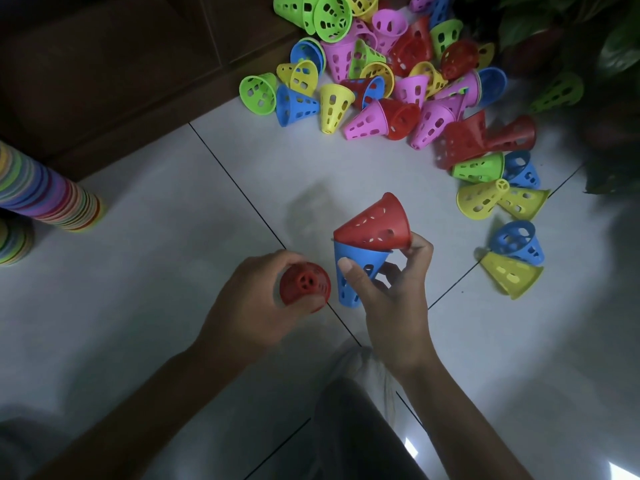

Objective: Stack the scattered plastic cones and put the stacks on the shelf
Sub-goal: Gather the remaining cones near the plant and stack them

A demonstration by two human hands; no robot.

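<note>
1. Right hand (391, 289) first: it holds a blue cone (356, 271) above the white floor tiles (173, 271), thumb pressed on the near wall, fingers curled round the far side, narrow end pointing down toward the floor.
2. And it has a second one! A red cone (375, 225) sits tilted across the blue cone's wide rim, narrow end pointing up and away, its lower edge caught by the same hand's fingertips on the right.
3. Over to the left hand (256, 299): fingers wrapped round another red cone, the end-on one (304, 283), its small spoked tip facing the camera, just beside the blue cone but apart from it.
4. Further out, the scattered pile (381, 64) spreads across the top of the view, green, yellow, pink, blue and red cones lying on their sides against a dark wooden base (121, 81).
5. A smaller trail of cones (498, 188) runs down the right side, ending in a blue and yellow pair (512, 261) touching each other.
6. Far left, a tall finished stack (45, 195) of many colours rises toward the camera, with a second stack (14, 244) at the very edge.
7. Dark plant leaves (571, 39) fill the top right corner.
8. Whether a shelf is in view, I cannot tell.
</note>
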